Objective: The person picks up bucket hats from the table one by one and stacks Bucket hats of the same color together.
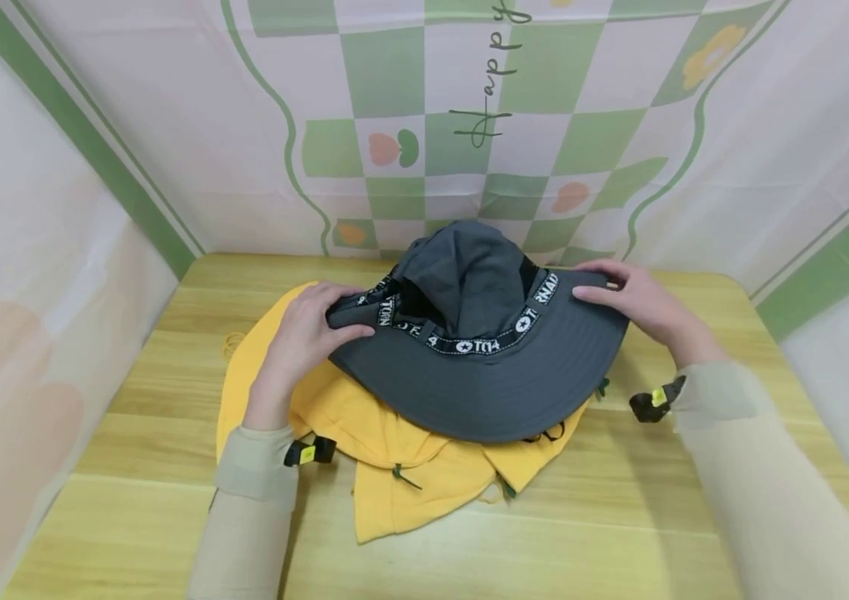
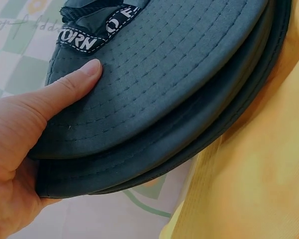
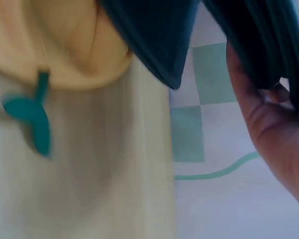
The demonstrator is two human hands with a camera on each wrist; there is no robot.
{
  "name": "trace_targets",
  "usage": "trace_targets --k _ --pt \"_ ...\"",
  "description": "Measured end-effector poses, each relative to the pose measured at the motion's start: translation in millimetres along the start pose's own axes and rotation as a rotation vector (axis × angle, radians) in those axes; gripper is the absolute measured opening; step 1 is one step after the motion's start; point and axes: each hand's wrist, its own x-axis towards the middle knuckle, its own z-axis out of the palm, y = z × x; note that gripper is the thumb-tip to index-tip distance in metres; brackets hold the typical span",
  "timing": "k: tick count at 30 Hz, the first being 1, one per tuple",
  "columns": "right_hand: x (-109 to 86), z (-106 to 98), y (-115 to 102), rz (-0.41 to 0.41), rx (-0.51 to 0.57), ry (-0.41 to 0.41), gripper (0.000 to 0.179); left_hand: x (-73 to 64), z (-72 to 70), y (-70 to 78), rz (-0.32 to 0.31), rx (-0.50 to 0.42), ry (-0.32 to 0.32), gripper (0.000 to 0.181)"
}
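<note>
A stack of dark grey wide-brimmed hats (image 1: 469,400) is held up over yellow cloth pieces, crowns toward the wall and a lettered sweatband showing. My left hand (image 1: 302,335) grips the left side of the brims, thumb on top. In the left wrist view, several brim layers (image 2: 189,144) fan apart between that thumb and the fingers beneath. At the right side, my right hand (image 1: 649,310) pinches the brim edge; in the right wrist view its fingers lie against the dark brim layers (image 3: 249,45). Soft yellow hats (image 1: 417,496) lie partly hidden underneath.
Small green sprout-shaped pieces (image 3: 27,112) hang from the yellow fabric. The light wooden table (image 1: 139,467) ends at the back against a green-and-white patterned curtain (image 1: 387,75). Black straps with yellow tags (image 1: 309,453) sit at both wrists.
</note>
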Motion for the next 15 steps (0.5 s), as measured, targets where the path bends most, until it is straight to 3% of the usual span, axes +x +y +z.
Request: trace_targets --k 3,6,15 --pt "-10.1 4 11 -0.008 0.358 -0.037 0.039 -0.2 0.6 -0.3 0.002 0.017 0.001 0.055" --pt "-20.1 9 21 -0.048 0.639 -0.073 0.045 0.1 1.5 0.7 0.012 0.037 -0.002 0.055" --pt "-49.8 15 28 -0.215 0.945 -0.150 0.062 -0.3 4.3 1.8 0.011 0.071 0.011 0.057"
